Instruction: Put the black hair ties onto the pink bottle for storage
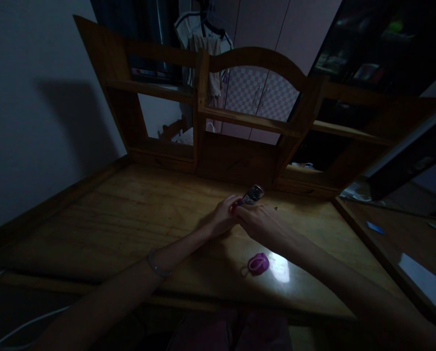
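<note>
Mid-frame, left hand (223, 215) and right hand (264, 223) both pinch a small patterned tube (253, 194), likely steadying it above the wooden desk (130, 219).

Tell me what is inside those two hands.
The left hand and right hand grip a small patterned tube; its top end sticks out. Fingers cover its lower end.

Lay open and bare across the left half of the desktop (104, 219), with room to pass. Closed off at the back by the wooden hutch (236, 163), on the left by a low rail (53, 202). Barred mid-desk by the left hand (223, 214) and right hand (264, 222) clasping a small tube (253, 194) (a pink item (258, 263) just nearer, between the forearms).
</note>
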Available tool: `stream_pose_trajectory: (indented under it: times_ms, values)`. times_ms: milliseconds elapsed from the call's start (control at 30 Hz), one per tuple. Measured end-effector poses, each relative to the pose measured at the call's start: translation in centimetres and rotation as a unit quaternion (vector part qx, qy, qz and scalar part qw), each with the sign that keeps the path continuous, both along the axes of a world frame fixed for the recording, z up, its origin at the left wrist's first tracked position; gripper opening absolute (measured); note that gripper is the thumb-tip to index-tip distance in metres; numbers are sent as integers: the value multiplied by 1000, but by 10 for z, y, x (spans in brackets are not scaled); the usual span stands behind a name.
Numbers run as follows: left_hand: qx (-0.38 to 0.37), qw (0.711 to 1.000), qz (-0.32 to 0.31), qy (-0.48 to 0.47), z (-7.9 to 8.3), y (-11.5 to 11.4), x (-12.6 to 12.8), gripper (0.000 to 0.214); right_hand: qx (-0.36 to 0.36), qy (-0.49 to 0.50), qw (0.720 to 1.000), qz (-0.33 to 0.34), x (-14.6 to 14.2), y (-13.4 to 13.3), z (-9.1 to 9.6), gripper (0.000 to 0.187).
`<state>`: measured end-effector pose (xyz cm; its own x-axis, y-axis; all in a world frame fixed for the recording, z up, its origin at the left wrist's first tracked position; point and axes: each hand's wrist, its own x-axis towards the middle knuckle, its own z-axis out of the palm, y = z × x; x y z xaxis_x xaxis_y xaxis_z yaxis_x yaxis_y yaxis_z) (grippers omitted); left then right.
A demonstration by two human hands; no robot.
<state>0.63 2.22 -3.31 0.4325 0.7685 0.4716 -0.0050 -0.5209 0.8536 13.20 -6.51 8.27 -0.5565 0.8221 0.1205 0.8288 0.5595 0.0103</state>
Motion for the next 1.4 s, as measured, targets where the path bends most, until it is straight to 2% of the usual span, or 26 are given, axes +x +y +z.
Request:
stream_pose_trajectory:
  times_ms: [67, 133, 200, 267, 367, 500, 567, 633, 700, 733, 800, 867, 967, 1067, 1200, 1333, 1400]
  values:
    - [2, 1000, 7, 3, 2, -2, 0, 42, -3, 137, 991, -11, 5, -1, 13, 12]
    - [-1, 1000, 23, 12, 5, -5, 0, 43, 18, 283, 959, -27, 15, 1, 29, 13]
    - [3, 999, 35, 21, 8, -8, 1, 43, 66, 361, 928, -64, 28, 8, 41, 20]
    - [18, 999, 37, 28, 10, -10, 1, 41, 80, 369, 922, -88, 43, 18, 46, 25]
    - [25, 998, 35, 34, 13, -11, 2, 39, 10, 355, 930, -93, 58, 33, 38, 26]
    - [21, 997, 32, 62, 16, -12, 1, 40, -70, 386, 913, -114, 62, 37, 28, 33]
    - [24, 997, 33, 61, 16, -12, 0, 41, -77, 405, 903, -121, 64, 35, 30, 38]
    - [25, 998, 35, 48, 14, -11, 0, 42, -55, 421, 896, -129, 72, 36, 32, 40]
    - [23, 998, 38, 32, 12, -10, 0, 44, -23, 413, 900, -137, 89, 42, 26, 39]
    - [20, 999, 40, 24, 11, -9, 0, 44, -16, 389, 910, -139, 100, 47, 19, 37]
    - [13, 999, 45, 12, 10, -9, 1, 45, -10, 299, 943, -143, 125, 57, -2, 30]
    - [6, 999, 50, 10, 9, -9, 1, 44, 1, 212, 963, -168, 148, 67, -29, 28]
    - [6, 999, 47, 17, 10, -9, 1, 42, -32, 160, 967, -197, 169, 77, -68, 41]
    - [11, 999, 38, 22, 11, -10, 0, 41, -59, 173, 960, -212, 174, 81, -90, 48]
    - [0, 998, 37, 41, 11, -11, -1, 43, -89, 179, 963, -181, 165, 75, -90, 47]
    - [1, 998, 38, 60, 11, -11, -1, 45, -159, 150, 970, -102, 148, 52, -71, 42]
    - [8, 997, 40, 62, 11, -11, 0, 45, -179, 158, 967, -91, 141, 39, -61, 38]
